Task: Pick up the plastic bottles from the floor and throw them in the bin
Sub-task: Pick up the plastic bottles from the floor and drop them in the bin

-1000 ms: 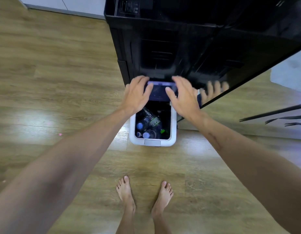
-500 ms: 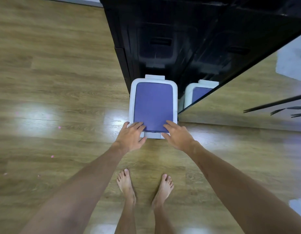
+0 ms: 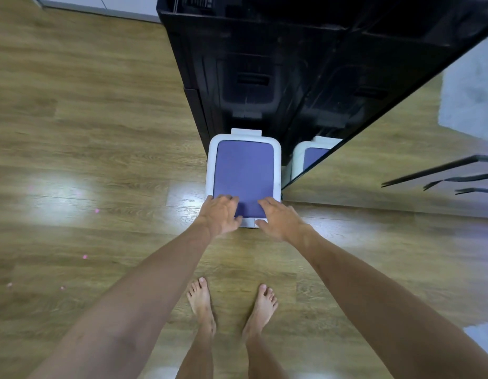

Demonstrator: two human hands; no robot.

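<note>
Now no plastic bottles show anywhere on the wooden plank floor (image 3: pixel 100 132); any already thrown away would be hidden inside the white rectangular plastic bin (image 3: pixel 277 160), whose flat purple lid (image 3: pixel 244 170) lies closed. The bin stands on the floor against the foot of a glossy black cabinet (image 3: pixel 292 77), which mirrors it. The left hand (image 3: pixel 220 213) and right hand (image 3: pixel 278 218) both rest released, fingers straight, on the lid's near edge, grasping nothing. Judging from this, the job looks about finished. The risk is slight: the smooth, light plastic bin could skid on the shiny floor under a hard press, or the lid could spring back up.
</note>
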